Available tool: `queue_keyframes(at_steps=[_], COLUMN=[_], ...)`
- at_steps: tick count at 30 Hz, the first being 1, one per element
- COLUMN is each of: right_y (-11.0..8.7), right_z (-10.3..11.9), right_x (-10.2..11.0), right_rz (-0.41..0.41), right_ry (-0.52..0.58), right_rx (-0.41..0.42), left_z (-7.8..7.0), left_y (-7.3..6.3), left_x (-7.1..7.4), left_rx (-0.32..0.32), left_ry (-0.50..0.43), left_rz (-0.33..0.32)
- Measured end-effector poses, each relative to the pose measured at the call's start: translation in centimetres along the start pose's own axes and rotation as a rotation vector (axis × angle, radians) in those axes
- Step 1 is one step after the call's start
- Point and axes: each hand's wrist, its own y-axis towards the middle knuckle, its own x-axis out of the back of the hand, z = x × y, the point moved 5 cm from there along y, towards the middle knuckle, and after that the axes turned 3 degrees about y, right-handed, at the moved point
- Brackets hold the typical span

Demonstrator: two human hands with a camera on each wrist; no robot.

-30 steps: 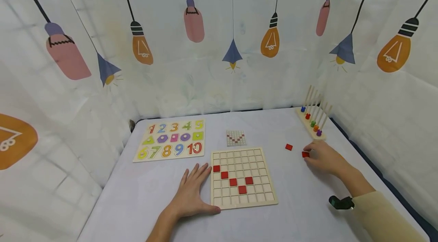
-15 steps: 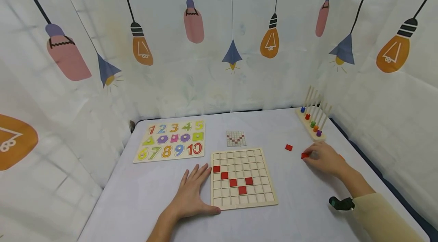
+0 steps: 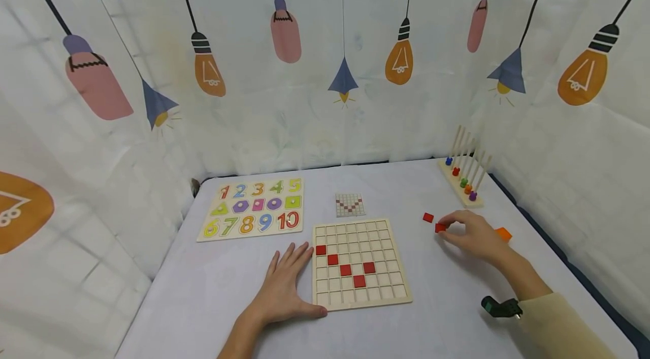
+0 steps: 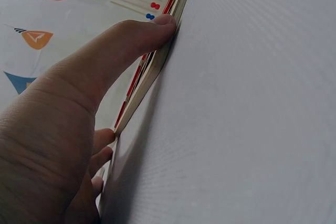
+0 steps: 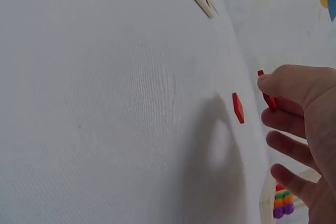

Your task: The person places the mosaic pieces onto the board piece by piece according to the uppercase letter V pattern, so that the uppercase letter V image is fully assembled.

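Observation:
A wooden grid board [image 3: 395, 291] lies on the table with several red square tiles set in its cells. My left hand [image 3: 285, 285] rests at the board's left side, fingers spread; its thumb touches the near left corner. In the left wrist view the thumb [image 4: 131, 38] lies along the board's edge [image 4: 152, 74]. Off to the right, my right hand [image 3: 474, 235] pinches a red square tile [image 3: 439, 228] between thumb and fingertips. The right wrist view shows this tile [image 5: 269, 100] held above the table. Another red tile [image 3: 428, 217] lies close by on the cloth.
Behind the board is a small pattern card [image 3: 350, 205]. A number and shape puzzle [image 3: 203, 232] lies at the back left. At the back right stands a peg rack [image 3: 461, 192] with colored beads. An orange piece [image 3: 504, 234] sits behind my right hand.
My right hand has moved left with the red tile pinched in it and lifted, uncovering the orange piece. My left hand stays in place.

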Motion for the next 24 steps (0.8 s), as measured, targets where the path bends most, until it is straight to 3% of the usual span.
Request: queue_keyframes(at_steps=[24], right_y=[0.2], right_z=[4.5], right_x=[-3.5], right_rz=[0.02], right_ry=[-0.033], right_rx=[0.149], left_z=[0.0], left_y=[0.0], left_x=[0.0], left_rx=[-0.003], left_ry=[0.002], left_rz=[0.0])
